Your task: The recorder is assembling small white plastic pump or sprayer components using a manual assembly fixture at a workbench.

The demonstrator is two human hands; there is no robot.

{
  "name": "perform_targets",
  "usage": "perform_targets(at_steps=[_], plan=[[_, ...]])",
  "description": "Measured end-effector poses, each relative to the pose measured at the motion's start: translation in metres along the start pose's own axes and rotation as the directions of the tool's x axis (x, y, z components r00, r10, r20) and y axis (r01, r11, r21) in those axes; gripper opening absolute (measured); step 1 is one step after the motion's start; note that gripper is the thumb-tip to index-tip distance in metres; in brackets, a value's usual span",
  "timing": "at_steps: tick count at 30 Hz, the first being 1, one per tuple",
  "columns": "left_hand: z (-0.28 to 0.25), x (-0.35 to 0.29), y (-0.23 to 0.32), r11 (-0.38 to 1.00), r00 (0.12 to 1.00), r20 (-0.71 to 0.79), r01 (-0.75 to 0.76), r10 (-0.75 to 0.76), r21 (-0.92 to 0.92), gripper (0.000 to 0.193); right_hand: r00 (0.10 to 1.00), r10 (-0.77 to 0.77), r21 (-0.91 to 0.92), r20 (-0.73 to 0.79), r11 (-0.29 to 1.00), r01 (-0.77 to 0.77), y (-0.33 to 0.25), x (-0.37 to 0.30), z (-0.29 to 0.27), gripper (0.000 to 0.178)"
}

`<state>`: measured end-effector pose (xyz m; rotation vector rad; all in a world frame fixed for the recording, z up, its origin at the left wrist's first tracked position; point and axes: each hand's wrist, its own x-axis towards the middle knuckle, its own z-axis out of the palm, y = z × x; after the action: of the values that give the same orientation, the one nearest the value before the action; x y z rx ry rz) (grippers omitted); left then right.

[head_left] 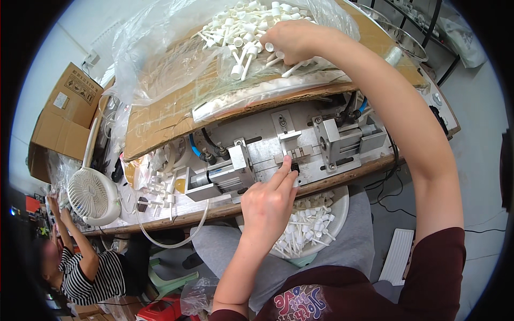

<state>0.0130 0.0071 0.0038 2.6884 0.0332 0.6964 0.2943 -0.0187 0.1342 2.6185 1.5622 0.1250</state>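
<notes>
My left hand (pixel 267 206) is at the metal fixture (pixel 293 152) on the bench, index and middle fingers stretched out. Its index fingertip touches a small white stem (pixel 285 150) lying in the fixture. My right hand (pixel 294 43) reaches across to the far pile of white plastic parts (pixel 241 27), thin stems with cup-shaped heads. Its fingers curl down around parts at the pile's near right edge; the fingertips are partly hidden. Two pneumatic cylinders, a left one (pixel 227 174) and a right one (pixel 348 142), face the fixture from either side.
A cardboard sheet (pixel 155 125) with clear plastic film bears the pile above the bench. In my lap sits a white basket (pixel 342 211) of similar parts. A white fan (pixel 91 195), loose parts and an air hose (pixel 176 246) are at left. A co-worker in a striped shirt (pixel 96 281) sits beyond.
</notes>
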Motion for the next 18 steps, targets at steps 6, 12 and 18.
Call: perform_targets(at_steps=[6,12,18], plan=[[0.002,0.001,-0.001,1.0,1.0,-0.01,-0.022,0.022,-0.018,0.027,0.952,-0.166,0.095,-0.256,0.976,0.195,0.015,-0.017,0.008,0.026],[0.002,-0.001,-0.004,0.999,0.999,-0.022,-0.039,0.039,0.005,0.026,0.904,0.24,0.766,-0.354,0.63,0.132,0.025,-0.04,0.006,0.02],[-0.022,0.0,0.004,0.93,0.999,-0.043,-0.026,0.011,-0.368,0.042,0.888,0.326,0.944,-0.325,0.062,0.323,0.004,-0.087,-0.006,0.015]])
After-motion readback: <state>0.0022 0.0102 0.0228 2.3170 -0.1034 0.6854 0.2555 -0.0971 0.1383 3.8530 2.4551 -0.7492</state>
